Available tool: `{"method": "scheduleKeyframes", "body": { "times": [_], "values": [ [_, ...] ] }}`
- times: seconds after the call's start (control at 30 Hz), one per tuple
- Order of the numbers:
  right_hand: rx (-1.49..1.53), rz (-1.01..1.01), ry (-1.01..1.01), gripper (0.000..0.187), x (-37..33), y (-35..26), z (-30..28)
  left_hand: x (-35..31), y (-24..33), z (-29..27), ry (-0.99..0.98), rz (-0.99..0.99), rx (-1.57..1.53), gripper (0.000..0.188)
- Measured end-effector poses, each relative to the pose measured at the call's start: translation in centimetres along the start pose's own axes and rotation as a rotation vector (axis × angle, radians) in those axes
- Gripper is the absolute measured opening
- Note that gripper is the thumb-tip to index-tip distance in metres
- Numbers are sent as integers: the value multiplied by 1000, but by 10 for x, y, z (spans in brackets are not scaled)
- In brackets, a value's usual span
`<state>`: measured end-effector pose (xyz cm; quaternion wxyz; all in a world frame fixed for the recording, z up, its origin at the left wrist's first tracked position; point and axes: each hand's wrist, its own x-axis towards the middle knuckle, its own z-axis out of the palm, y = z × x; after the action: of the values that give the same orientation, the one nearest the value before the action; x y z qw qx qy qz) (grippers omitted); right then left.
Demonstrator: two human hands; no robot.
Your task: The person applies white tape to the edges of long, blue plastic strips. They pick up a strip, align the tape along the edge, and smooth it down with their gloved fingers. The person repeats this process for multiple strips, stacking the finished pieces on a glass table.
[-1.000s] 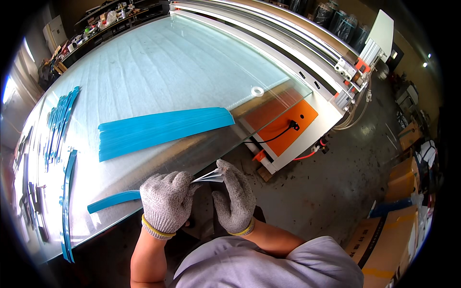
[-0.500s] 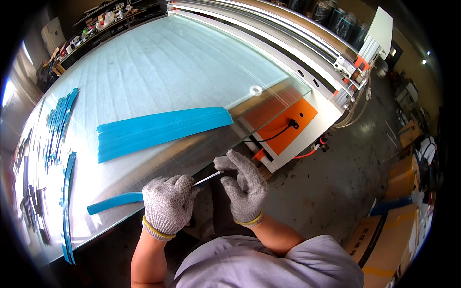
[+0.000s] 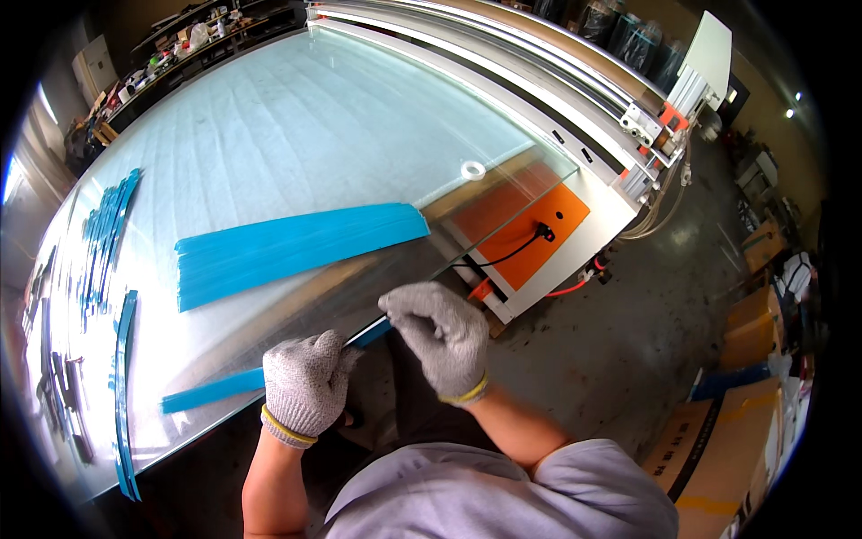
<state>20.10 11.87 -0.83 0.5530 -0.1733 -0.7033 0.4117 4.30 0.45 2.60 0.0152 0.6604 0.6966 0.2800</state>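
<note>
My left hand [image 3: 303, 382], in a grey knitted glove, is closed around a narrow blue strip [image 3: 212, 392] at the near edge of the glass table [image 3: 296, 117]. On the left the strip's tail rests on the glass; between my hands a short length shows blue with a pale edge. The fingertips of my gloved right hand [image 3: 442, 337] are pinched at its right end, the thumb partly hidden. Beyond my hands lies a wide flat bundle of blue strips [image 3: 305, 254]. A small white ring [image 3: 472, 170] sits further right on the glass.
Narrow blue strips [image 3: 126, 386] and darker pieces lie at the table's left. An orange panel [image 3: 530, 241] with a black cable adjoins a machine with long rollers [image 3: 503, 36]. Cardboard boxes [image 3: 718, 449] stand on the right; cluttered shelves [image 3: 184, 54] are at the back left.
My right hand has moved slightly left and its fingers have closed in. The stretch of strip between my hands now shows blue. The tail on the glass lies straighter.
</note>
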Motion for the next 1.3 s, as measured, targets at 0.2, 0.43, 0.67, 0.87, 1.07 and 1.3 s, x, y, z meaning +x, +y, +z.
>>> {"method": "scheduleKeyframes", "body": {
  "times": [0.2,0.43,0.67,0.87,1.07,1.3],
  "values": [
    [-676,11,52,16,98,88,-72,-7,-20,7,13,-25,59,19],
    [-1160,55,-145,27,157,158,-112,4,-21,10,1,12,62,21],
    [60,499,-157,49,99,67,-73,8,-28,-5,-8,-94,-82,17],
    [474,540,-245,52,28,15,-45,30,-20,-19,-116,-192,-266,22],
    [555,564,-220,29,10,11,-25,43,-24,-20,-204,-129,-325,32],
    [680,615,-121,12,-1,13,-9,47,-17,-24,-290,-334,-440,37]
  ]
}}
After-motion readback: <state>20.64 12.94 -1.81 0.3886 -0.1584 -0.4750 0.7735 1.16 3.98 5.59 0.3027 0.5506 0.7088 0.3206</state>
